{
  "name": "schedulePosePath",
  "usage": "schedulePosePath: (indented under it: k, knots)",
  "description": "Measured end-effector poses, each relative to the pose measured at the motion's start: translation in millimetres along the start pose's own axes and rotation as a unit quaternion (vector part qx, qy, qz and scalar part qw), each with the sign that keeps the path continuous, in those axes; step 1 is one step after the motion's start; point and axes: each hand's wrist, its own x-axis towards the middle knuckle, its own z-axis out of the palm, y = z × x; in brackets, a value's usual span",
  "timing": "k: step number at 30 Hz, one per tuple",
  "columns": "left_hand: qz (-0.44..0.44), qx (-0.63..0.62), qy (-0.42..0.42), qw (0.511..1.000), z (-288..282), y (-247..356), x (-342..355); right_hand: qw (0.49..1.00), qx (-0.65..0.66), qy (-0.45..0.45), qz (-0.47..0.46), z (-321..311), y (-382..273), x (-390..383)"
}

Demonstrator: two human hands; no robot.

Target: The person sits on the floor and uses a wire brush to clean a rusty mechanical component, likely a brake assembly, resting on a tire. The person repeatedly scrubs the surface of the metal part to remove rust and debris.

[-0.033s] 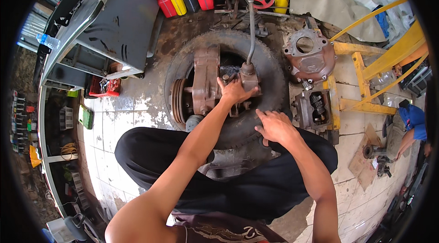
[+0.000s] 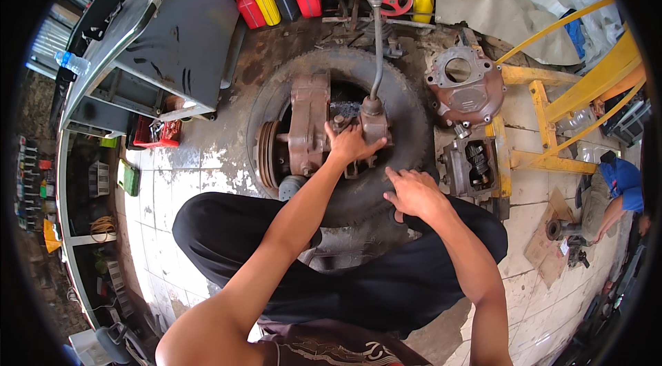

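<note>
Lead: Report change since the preceding frame, with bearing on the work
Checker: Found only a slight shift of the whole view; matched both hands in place, hence judged no advance at the metal housing assembly [image 2: 310, 114], lying within the tyre [image 2: 269, 90]
Lead: State finger condition
Checker: On left hand [image 2: 352, 144], spread wide against the lever base [image 2: 373, 118], apparently touching, gripping nothing visible; on right hand [image 2: 416, 192], loosely parted over the tyre's near side, holding nothing visible, contact impossible to tell
Lead: Give edges and room
Checker: Bounded rightward by the bell-shaped casing [image 2: 469, 87] and open-topped case [image 2: 472, 166]; obstructed beyond by the upright lever [image 2: 378, 49]; roomier leftward, across tiled floor [image 2: 162, 194] toward the grey cabinet [image 2: 172, 35]
</note>
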Motion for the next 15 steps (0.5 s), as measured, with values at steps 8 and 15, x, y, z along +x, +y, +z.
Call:
schedulePosePath:
  k: [8,15]
  knots:
    - [-0.025,-0.023,-0.009,0.999,-2.5,-0.6,11.6,1.0,0.002,-0.005,0.014,-1.9,-0.1,7.1]
    - [-0.075,-0.065,-0.033,0.995,-12.4,-2.7,20.7,1.0,0.014,0.013,-0.005,-0.2,-7.2,18.0]
